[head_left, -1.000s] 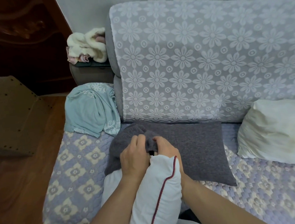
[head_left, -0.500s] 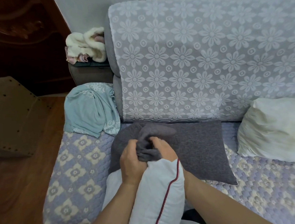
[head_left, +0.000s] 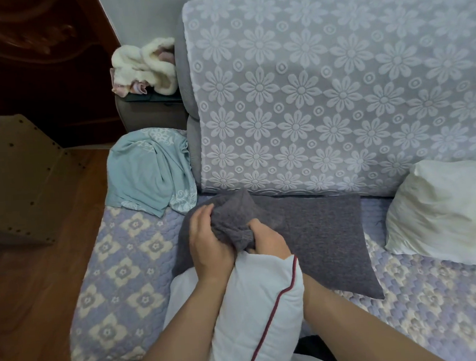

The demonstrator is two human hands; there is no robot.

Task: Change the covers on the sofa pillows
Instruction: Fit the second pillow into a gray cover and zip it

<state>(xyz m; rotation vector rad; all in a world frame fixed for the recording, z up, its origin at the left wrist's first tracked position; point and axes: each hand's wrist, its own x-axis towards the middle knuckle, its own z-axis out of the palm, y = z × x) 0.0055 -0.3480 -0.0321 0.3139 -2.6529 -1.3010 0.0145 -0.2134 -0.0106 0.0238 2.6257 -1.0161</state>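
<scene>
A dark grey knitted pillow cover (head_left: 320, 230) lies on the sofa seat, its near left end bunched up. My left hand (head_left: 207, 245) and my right hand (head_left: 267, 240) both grip that bunched end, just above the top of a white pillow with a red piping line (head_left: 259, 315). The white pillow stands upright between my forearms. A bare cream pillow (head_left: 447, 215) leans against the sofa back at the right.
A light teal cloth (head_left: 150, 173) is draped over the sofa's left arm. Fluffy white fabric (head_left: 145, 68) sits on a side table behind it. The sofa back (head_left: 337, 87) wears a floral lace cover. A brown panel (head_left: 17, 175) and wooden floor lie to the left.
Both hands have gathered more of the grey cover and lifted its bunched end higher over the top of the white pillow.
</scene>
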